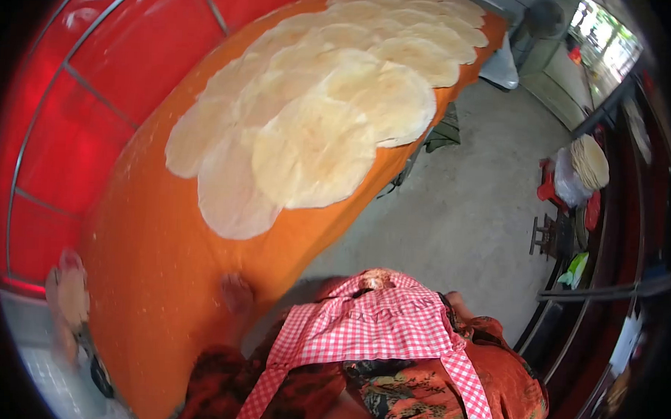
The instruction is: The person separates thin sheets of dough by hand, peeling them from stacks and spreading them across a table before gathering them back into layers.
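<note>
Orange cloth-covered table (149, 262): runs beside the red tiled wall (80, 112); smooth out cloth folds, as wrinkles likely mark soft sheets.
Thin, pale, round dough-like sheets (315, 153): lie overlapped across the far part of the cloth; slide flat fingers beneath one rim and support the span evenly, since pinching may tear it.
Red-and-white checked fabric apron (376, 325): hangs on the person's front; keep it off the sheets.
Near translucent sheet (236, 199): lies partly under its neighbours; separate slowly, because damp faces may cling.
Left hand (236, 291): near the table edge, apart from the sheets; blurred, finger state cannot be told.
Right hand (458, 306): beside the apron, mostly hidden; finger state cannot be told.
</note>
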Demonstrator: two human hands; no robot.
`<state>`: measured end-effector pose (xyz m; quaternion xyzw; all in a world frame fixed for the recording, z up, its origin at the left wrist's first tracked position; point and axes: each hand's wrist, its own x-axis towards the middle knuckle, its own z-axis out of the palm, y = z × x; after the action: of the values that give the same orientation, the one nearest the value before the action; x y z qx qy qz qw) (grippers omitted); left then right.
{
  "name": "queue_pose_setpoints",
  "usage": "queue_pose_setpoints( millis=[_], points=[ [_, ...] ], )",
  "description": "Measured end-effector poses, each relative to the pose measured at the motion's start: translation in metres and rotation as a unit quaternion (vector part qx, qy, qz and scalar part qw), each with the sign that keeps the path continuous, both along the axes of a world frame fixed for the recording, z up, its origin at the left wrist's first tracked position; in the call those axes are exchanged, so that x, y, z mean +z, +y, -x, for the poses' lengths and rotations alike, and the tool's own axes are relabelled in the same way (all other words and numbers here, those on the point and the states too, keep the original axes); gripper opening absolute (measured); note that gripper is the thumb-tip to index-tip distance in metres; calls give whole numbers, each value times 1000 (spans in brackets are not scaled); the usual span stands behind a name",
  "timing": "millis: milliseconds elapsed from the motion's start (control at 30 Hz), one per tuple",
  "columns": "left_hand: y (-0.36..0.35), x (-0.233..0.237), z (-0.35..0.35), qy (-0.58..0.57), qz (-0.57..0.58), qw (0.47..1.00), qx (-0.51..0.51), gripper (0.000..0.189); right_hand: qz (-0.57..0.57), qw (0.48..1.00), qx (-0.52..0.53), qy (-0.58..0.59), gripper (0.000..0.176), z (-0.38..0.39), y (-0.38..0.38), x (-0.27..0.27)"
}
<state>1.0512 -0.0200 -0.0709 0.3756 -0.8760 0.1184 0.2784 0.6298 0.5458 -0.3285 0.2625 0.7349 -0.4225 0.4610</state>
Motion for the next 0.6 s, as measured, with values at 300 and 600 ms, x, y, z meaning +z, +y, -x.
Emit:
queue_pose_setpoints(
  millis=[300,600],
  points=[
    [11,55,18,31,-176,984,-5,18,233,924,250,172,20,34,-294,278],
    [5,62,19,97,-188,977,-11,10,316,322,638,624,31,-93,-524,407]
  ],
)
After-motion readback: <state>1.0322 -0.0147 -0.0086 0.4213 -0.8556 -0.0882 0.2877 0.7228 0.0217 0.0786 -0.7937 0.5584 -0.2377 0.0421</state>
